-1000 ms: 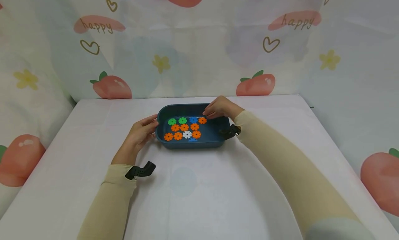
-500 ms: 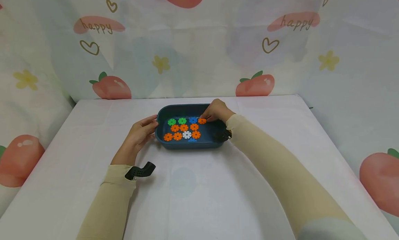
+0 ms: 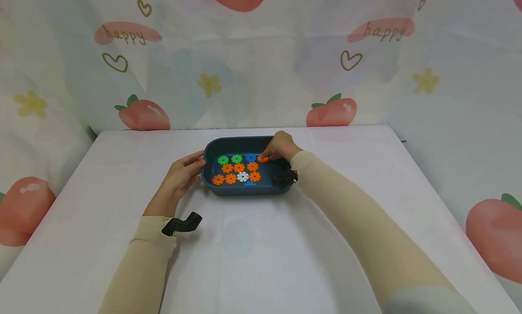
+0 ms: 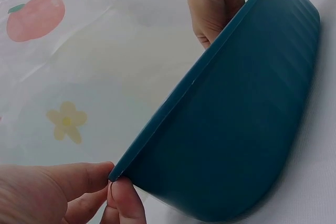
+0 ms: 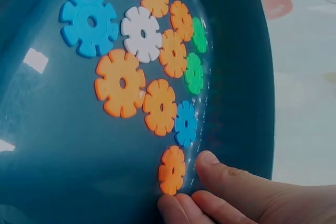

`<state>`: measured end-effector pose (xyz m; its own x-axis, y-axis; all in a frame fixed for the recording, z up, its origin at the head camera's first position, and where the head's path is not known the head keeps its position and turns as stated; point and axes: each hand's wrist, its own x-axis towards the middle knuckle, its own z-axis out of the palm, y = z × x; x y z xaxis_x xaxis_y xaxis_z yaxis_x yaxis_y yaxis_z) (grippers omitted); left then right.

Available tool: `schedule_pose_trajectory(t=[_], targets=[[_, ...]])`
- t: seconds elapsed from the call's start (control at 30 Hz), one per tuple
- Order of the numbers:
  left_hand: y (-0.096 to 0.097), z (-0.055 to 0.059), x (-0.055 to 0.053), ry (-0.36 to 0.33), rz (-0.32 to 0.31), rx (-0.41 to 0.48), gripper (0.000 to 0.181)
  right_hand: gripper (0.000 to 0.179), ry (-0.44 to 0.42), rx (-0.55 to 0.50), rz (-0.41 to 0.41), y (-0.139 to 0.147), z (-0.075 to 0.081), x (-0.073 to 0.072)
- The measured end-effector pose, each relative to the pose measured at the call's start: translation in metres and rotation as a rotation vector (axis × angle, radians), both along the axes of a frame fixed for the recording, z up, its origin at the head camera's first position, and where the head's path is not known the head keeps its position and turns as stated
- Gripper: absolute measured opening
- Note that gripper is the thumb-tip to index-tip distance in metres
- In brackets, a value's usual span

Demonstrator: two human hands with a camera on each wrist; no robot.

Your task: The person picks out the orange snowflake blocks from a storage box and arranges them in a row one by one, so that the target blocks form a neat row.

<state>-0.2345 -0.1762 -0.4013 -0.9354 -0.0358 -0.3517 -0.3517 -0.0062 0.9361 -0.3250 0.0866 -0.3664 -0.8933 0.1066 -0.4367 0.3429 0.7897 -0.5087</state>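
A dark blue oval-cornered plastic basin (image 3: pixel 269 190) stands on the white table. On its floor lie several flat notched snowflake building discs: orange (image 5: pixel 120 83), green (image 5: pixel 193 73), blue (image 5: pixel 89 23) and one white (image 5: pixel 142 34). My left hand (image 3: pixel 182 176) pinches the basin's left rim between thumb and fingers. Inside the basin at the far right, my right hand (image 3: pixel 281 146) reaches down to an orange disc (image 5: pixel 172 170). Its fingertips (image 5: pixel 170 205) are right at that disc's edge, with the thumb beside it; the disc lies flat on the floor.
A white cloth covers the table (image 3: pixel 244 268), and a printed curtain (image 3: pixel 253 78) with fruit and hearts hangs behind it. Both wrists carry black camera mounts (image 3: pixel 181 224). The basin wall rises between the two hands.
My right hand has lowered into the basin and moved left to the rightmost orange disc. The left hand stays on the rim; the discs look much the same.
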Motion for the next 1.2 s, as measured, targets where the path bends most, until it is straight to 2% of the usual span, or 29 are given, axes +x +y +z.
schedule_pose_trajectory(t=[0.2,0.4,0.7,1.2], targets=[[-0.001,-0.002,-0.001,0.003,-0.003,0.005,0.047,0.054,0.074,0.02,-0.001,-0.002,-0.003,0.008],[-0.001,-0.001,-0.001,-0.002,0.001,0.012,0.046,0.033,0.181,0.013,0.059,0.001,-0.003,0.02],[0.0,0.0,0.0,-0.002,0.004,0.027,0.047,0.027,0.31,0.021,0.139,0.002,-0.004,0.032],[-0.001,0.001,-0.001,-0.003,0.009,0.034,0.046,0.029,0.35,-0.035,0.075,0.0,-0.013,0.034]])
